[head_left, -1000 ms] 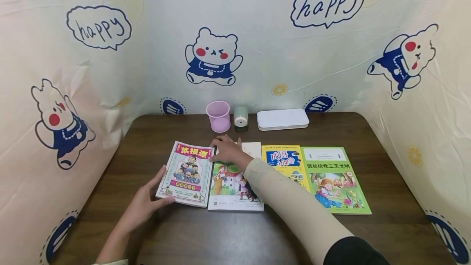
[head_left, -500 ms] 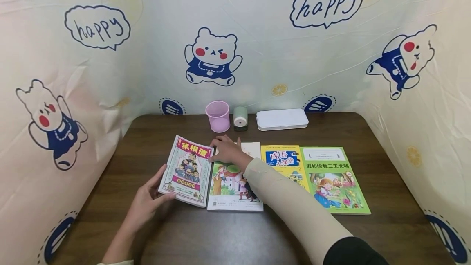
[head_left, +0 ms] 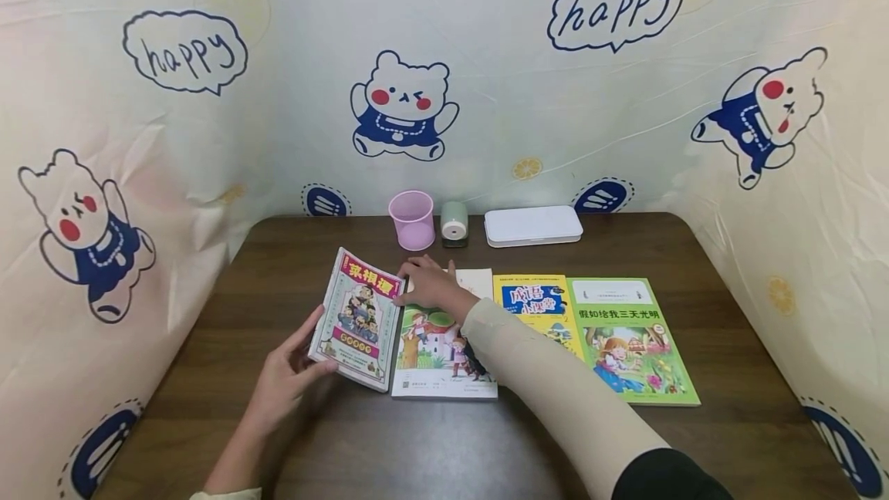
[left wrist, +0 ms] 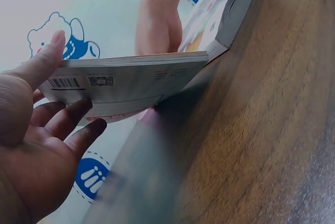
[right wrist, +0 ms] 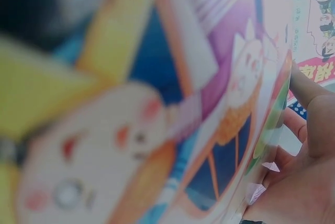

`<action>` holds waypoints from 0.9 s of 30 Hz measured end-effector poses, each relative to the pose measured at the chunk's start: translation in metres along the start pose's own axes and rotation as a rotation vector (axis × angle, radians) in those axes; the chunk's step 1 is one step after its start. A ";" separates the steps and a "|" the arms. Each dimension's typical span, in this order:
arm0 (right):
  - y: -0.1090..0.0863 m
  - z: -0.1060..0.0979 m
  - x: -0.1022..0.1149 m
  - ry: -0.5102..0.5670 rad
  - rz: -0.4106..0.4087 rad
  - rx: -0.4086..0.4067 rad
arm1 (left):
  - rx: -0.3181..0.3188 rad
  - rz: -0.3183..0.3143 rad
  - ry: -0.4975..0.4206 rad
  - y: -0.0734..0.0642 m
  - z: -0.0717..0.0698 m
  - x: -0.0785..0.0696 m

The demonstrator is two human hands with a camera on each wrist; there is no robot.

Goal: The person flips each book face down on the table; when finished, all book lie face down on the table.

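My left hand [head_left: 281, 384] grips the left edge of a paperback book [head_left: 357, 322] with a pink title band. In the left wrist view the thumb lies along the page edge, with curled fingers under the barcoded back cover [left wrist: 131, 85]. The book's left side is raised and its right side is low, beside a second book [head_left: 444, 365] with a white and green picture cover. My right hand [head_left: 437, 288] reaches over that second book, thumb and fingers at the pink-titled book's upper right corner. In the right wrist view a finger [right wrist: 314, 90] touches its cover; the other fingertips are partly hidden.
A yellow book [head_left: 538, 311] and a green book [head_left: 635, 346] lie to the right in the row. Behind them stand a pink cup [head_left: 413, 226], a green pencil sharpener [head_left: 454, 224] and a white flat case [head_left: 533, 225]. Printed cloth [head_left: 500, 99] hangs around the brown table [head_left: 430, 454].
The left hand has raised the pink-titled book's left side, tilting it more steeply, and has shifted slightly right. The right hand has stayed in place, as have the other books.
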State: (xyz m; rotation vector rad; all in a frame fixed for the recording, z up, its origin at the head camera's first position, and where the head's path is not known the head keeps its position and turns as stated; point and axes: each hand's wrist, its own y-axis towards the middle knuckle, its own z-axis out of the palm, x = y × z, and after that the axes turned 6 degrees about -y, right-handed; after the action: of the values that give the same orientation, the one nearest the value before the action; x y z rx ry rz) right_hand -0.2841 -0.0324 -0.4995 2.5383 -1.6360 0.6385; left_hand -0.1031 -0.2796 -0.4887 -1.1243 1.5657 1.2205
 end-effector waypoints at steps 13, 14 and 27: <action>-0.008 -0.008 0.004 -0.046 -0.026 -0.003 | 0.015 -0.023 0.022 -0.002 0.007 -0.008; -0.007 -0.008 0.004 -0.048 -0.029 -0.002 | 0.016 -0.025 0.027 -0.002 0.007 -0.009; -0.002 -0.028 0.014 0.132 -0.201 -0.007 | 0.049 -0.019 0.097 0.002 0.016 -0.017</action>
State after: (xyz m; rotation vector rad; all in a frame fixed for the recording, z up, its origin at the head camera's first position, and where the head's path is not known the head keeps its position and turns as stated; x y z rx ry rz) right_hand -0.2863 -0.0365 -0.4679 2.5496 -1.3196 0.7600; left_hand -0.0993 -0.2612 -0.4746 -1.1796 1.6446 1.1240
